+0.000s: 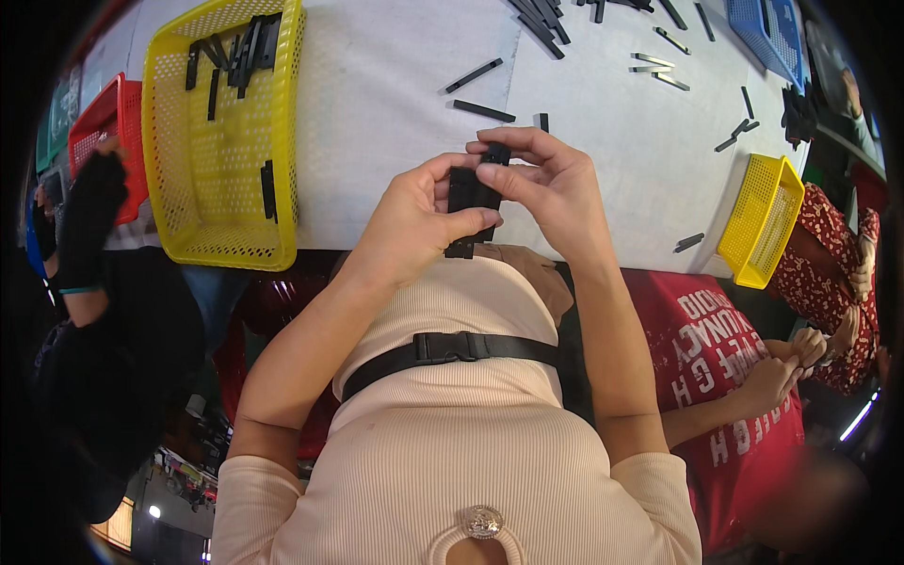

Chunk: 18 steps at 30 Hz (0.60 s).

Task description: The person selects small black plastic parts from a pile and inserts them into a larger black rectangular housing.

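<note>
Close to the table's near edge, both my hands are closed on a group of flat black bars (471,193) standing side by side. My left hand (419,212) grips them from the left, its thumb lying across their lower part. From the right, my right hand (546,179) pinches the upper end of one bar between thumb and fingers. The bars' exact shape and number are partly hidden by my fingers. Just beyond my hands, a few loose black bars (483,110) lie on the white table (377,85).
A large yellow basket (155,141) with several black bars stands at left, beside a red basket (122,89). More bars (541,28) lie at the far side. A small yellow basket (753,221) and a blue basket (767,33) are at right. Other people sit on both sides.
</note>
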Available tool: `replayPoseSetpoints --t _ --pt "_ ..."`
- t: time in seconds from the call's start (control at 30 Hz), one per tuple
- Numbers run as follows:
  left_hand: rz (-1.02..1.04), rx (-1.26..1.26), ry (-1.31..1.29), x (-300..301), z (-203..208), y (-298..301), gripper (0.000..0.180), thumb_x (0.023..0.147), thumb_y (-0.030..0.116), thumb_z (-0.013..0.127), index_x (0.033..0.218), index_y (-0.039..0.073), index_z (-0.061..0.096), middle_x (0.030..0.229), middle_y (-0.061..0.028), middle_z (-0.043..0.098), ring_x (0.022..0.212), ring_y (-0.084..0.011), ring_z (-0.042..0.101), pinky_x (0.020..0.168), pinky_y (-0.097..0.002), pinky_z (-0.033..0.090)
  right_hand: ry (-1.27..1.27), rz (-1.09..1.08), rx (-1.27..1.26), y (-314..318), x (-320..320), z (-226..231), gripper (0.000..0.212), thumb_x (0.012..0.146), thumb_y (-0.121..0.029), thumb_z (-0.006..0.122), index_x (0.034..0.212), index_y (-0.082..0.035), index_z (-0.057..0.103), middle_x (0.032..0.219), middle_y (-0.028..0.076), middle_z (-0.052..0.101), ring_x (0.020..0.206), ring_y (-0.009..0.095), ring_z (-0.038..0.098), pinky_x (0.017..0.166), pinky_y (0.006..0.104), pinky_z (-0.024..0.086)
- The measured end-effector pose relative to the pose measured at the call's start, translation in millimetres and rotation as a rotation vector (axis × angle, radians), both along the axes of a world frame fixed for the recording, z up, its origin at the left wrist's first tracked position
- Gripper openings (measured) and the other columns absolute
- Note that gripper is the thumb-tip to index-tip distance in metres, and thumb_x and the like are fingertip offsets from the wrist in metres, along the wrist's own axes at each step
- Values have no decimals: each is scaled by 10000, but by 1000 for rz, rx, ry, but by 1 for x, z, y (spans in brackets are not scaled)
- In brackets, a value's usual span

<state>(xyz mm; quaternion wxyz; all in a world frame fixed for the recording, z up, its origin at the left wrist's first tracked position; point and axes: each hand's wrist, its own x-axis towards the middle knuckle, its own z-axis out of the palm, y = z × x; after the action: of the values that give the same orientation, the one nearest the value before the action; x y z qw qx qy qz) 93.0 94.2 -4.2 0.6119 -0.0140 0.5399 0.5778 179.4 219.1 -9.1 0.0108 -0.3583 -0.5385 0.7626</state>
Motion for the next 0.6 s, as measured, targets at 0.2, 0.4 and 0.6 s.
replayPoseSetpoints --t 0.2,0.4,0.6 --pt "9 6 -51 2 1 -2 372 721 -69 607 1070 -36 482 906 -79 586 810 -127 597 724 -232 500 -75 9 -81 5 -2 7 213 815 -74 581 1002 27 573 905 116 616 819 150 605 661 265 517" --pt "13 -13 -29 3 2 0 400 721 -68 611 1093 -42 467 918 -87 584 809 -128 598 729 -239 502 37 59 -6 1 5 3 223 815 -65 574 1019 24 570 925 112 618 840 140 596 697 246 495" --pt "30 1 -44 3 1 -1 409 720 -73 616 1099 -42 466 913 -84 586 809 -135 598 737 -240 503 0 79 14 4 4 3 246 795 -50 590 1027 26 568 912 109 624 801 128 592 672 241 488"
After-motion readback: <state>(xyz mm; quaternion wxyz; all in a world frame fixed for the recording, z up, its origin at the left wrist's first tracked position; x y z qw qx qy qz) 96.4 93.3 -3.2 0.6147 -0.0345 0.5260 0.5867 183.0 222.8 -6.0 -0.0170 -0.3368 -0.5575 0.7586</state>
